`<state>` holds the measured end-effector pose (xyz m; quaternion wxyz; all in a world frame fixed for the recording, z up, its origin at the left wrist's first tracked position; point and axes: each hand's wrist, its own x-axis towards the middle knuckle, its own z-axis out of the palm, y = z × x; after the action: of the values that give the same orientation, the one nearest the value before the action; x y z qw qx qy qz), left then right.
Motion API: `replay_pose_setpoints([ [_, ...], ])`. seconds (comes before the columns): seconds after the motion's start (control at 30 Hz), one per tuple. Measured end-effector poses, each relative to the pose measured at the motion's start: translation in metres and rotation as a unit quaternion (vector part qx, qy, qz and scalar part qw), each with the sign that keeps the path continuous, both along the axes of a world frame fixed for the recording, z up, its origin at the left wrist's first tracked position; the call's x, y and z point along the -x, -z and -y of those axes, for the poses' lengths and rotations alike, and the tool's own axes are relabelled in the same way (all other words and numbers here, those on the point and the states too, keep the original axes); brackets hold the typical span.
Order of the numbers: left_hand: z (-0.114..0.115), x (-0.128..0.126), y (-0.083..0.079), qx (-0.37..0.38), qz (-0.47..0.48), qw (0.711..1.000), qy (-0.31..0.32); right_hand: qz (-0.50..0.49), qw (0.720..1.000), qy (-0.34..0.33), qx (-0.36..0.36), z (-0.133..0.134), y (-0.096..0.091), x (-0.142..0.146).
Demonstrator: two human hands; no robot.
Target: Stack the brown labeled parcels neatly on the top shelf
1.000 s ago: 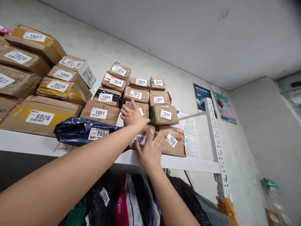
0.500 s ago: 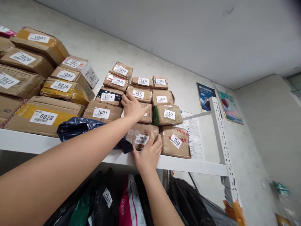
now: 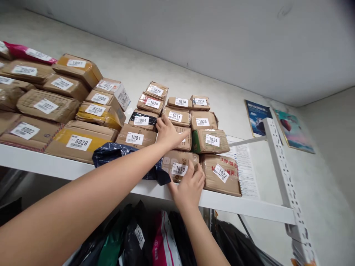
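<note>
My left hand (image 3: pixel 169 136) reaches up to the stacked cartons, its fingers spread against the box labelled 1011 (image 3: pixel 181 112) and the partly covered carton (image 3: pixel 186 138) below it. Beside those fingertips sits the box labelled 1004 (image 3: pixel 142 120), wrapped partly in black. Lower down, my right hand (image 3: pixel 189 186) is open, fingers apart on the front of the box labelled 1010 (image 3: pixel 169 160), its thumb near the shelf edge. A dark blue plastic parcel (image 3: pixel 111 153) hangs over the edge, partly behind my left forearm. Neither hand is closed round a box.
The white shelf (image 3: pixel 222 203) carries several labelled cartons, including 1022 (image 3: pixel 222 175), 1024 (image 3: pixel 212 140) and 6028 (image 3: pixel 83 140). A perforated upright (image 3: pixel 283 173) stands at the right. Black, green and pink bags (image 3: pixel 161 240) fill the space below.
The view has swung left, so shelf and boxes appear farther right and slightly lower. Both hands keep nearly the same places on the cartons.
</note>
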<state>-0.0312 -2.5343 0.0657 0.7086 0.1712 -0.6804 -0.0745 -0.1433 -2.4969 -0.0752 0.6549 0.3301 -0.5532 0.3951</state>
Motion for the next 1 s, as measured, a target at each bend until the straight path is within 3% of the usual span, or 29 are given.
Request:
replay_pose_setpoints([
  [0.13,0.011,-0.017,0.006,0.058,0.059,0.997,-0.006,-0.013,1.0,0.013,0.011,0.001,0.0,0.002],
  [0.2,0.018,-0.028,0.005,0.074,0.024,0.996,-0.051,-0.021,0.999,0.02,0.017,0.001,0.0,0.002],
  [0.3,0.027,-0.042,0.0,-0.025,-0.062,0.986,-0.151,-0.031,0.999,0.024,0.022,0.002,0.001,0.004],
  [0.37,0.033,-0.048,-0.005,-0.129,-0.046,0.974,-0.178,-0.033,0.999,0.021,0.023,0.002,0.001,0.005],
  [0.43,0.038,-0.051,-0.01,-0.183,-0.009,0.965,-0.187,-0.033,0.999,0.017,0.021,0.002,0.001,0.006],
  [0.6,0.049,-0.058,-0.015,-0.201,-0.019,0.959,-0.199,-0.029,0.999,0.007,0.023,0.003,0.001,0.005],
  [0.87,0.049,-0.059,-0.004,-0.168,-0.086,0.964,-0.188,-0.018,1.0,0.006,0.021,0.004,0.002,0.003],
  [1.0,0.048,-0.056,-0.005,-0.153,-0.075,0.969,-0.18,-0.007,1.0,0.005,0.016,0.003,-0.001,0.004],
])
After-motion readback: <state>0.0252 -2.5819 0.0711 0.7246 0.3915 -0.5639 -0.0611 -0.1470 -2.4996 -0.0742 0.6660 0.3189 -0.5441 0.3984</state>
